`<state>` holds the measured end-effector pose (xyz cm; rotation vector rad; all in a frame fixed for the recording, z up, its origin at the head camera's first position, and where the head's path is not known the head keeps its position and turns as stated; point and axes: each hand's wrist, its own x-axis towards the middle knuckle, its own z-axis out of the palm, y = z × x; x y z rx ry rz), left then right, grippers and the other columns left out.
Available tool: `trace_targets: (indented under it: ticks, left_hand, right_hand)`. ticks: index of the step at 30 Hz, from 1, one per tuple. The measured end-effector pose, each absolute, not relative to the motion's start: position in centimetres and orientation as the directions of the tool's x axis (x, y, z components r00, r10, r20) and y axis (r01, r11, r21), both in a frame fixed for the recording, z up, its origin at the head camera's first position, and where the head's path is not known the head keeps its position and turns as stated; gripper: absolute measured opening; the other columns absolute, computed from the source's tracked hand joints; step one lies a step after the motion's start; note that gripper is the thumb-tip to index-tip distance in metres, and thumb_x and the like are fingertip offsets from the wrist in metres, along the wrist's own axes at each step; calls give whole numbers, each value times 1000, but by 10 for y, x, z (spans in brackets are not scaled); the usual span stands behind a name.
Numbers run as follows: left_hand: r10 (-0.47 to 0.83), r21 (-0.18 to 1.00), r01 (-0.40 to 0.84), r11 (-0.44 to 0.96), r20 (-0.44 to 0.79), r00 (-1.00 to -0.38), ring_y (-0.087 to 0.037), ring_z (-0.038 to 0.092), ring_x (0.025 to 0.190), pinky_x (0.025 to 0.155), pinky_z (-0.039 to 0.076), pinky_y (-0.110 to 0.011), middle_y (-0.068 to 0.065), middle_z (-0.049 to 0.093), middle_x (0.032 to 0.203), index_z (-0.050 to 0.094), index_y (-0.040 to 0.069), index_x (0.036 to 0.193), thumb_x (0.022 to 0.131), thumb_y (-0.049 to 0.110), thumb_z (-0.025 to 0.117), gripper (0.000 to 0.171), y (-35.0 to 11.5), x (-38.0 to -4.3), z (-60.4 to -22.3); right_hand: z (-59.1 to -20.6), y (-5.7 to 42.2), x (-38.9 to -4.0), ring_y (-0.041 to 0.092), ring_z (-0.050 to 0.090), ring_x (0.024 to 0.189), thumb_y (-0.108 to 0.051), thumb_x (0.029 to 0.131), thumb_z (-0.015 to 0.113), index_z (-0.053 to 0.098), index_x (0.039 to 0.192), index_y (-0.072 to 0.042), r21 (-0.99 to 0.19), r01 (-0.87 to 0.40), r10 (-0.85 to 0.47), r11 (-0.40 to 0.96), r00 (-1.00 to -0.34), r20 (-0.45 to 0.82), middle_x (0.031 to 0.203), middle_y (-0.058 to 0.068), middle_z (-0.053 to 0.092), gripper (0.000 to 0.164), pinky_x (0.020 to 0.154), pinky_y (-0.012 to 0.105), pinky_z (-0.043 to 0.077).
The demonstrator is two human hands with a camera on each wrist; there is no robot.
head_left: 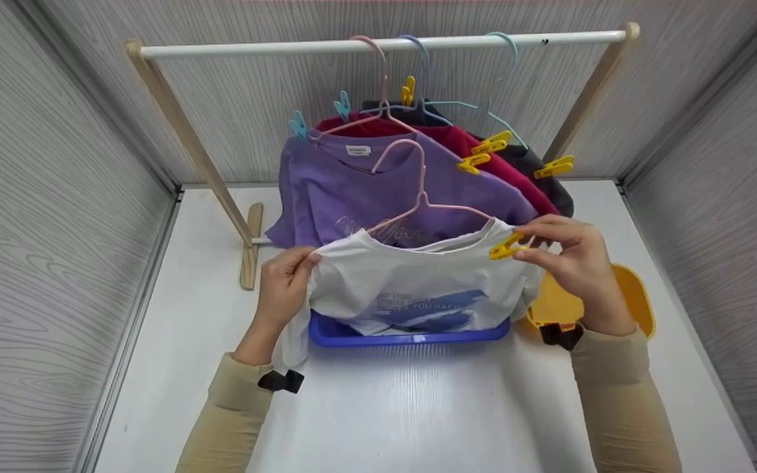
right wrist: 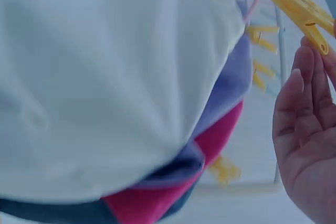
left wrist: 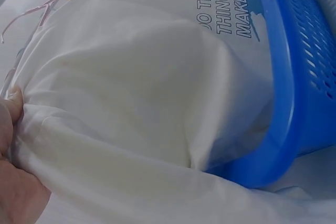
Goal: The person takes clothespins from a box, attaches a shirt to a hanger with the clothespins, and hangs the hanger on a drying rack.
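A white shirt [head_left: 352, 276] with a blue print hangs on a pink hanger [head_left: 422, 174], its lower part in a blue basket [head_left: 411, 339]. My left hand [head_left: 284, 282] pinches the shirt's left shoulder between thumb and fingers; the left wrist view shows the cloth [left wrist: 121, 77] bunched there. Beside the right shoulder, my right hand [head_left: 569, 253] pinches a yellow clothespin [head_left: 506, 247] by its handles. In the right wrist view the clothespin [right wrist: 302, 14] stands apart from the white cloth [right wrist: 121, 77].
Behind, a white rod [head_left: 253, 48] on wooden posts carries a purple shirt [head_left: 326, 184], a crimson one [head_left: 451, 138] and a dark one [head_left: 556, 190], with blue and yellow clothespins on them. A yellow container [head_left: 635, 299] stands at the right, under my right wrist.
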<state>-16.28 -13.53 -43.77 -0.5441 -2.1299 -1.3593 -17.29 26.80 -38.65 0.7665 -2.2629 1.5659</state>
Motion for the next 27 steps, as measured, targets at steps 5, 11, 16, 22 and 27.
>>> trace_targets:
  ticks: [5, 11, 16, 22, 27]
  left_hand:
    - [31, 687, 612, 392, 655, -755, -17, 48, 61, 60, 38, -21, -17, 60, 68, 67, -10, 81, 86, -14, 64, 7, -132, -163, -440]
    - [25, 668, 631, 394, 679, -734, -18, 48, 60, 60, 38, -21, -17, 60, 68, 67, -10, 81, 84, -16, 65, 8, -129, -164, -440]
    - [24, 666, 631, 399, 680, -733, -20, 49, 61, 60, 38, -21, -16, 61, 69, 67, -9, 82, 85, -15, 65, 7, -131, -170, -450]
    - [26, 667, 629, 400, 678, -735, -16, 50, 63, 61, 40, -23, -7, 63, 72, 71, -1, 84, 86, -9, 67, 9, -138, -182, -475]
    - [34, 666, 624, 408, 672, -740, -13, 51, 65, 62, 41, -25, -3, 64, 74, 72, 2, 85, 91, -1, 67, 8, -139, -184, -477]
  right_hand:
    - [-384, 241, -177, 22, 62, 79, 18, 70, 78, 75, 97, 5, -743, -622, -318, 247, -777, 544, 87, 19, 69, 29, 71, 25, 52]
    - [-383, 213, -182, 24, 61, 78, 15, 73, 78, 76, 96, 3, -729, -652, -363, 207, -744, 562, 88, 14, 71, 26, 73, 26, 53]
    - [-383, 195, -185, 22, 62, 76, 11, 73, 80, 77, 94, 0, -713, -679, -376, 177, -716, 588, 84, 15, 70, 24, 72, 26, 54]
    - [-380, 172, -191, 18, 61, 74, 8, 73, 82, 78, 92, -1, -682, -718, -396, 138, -671, 627, 80, 6, 70, 21, 68, 27, 51]
    - [-377, 154, -195, 16, 61, 71, 2, 73, 83, 79, 89, -2, -638, -754, -414, 154, -636, 652, 79, 1, 71, 17, 66, 27, 49]
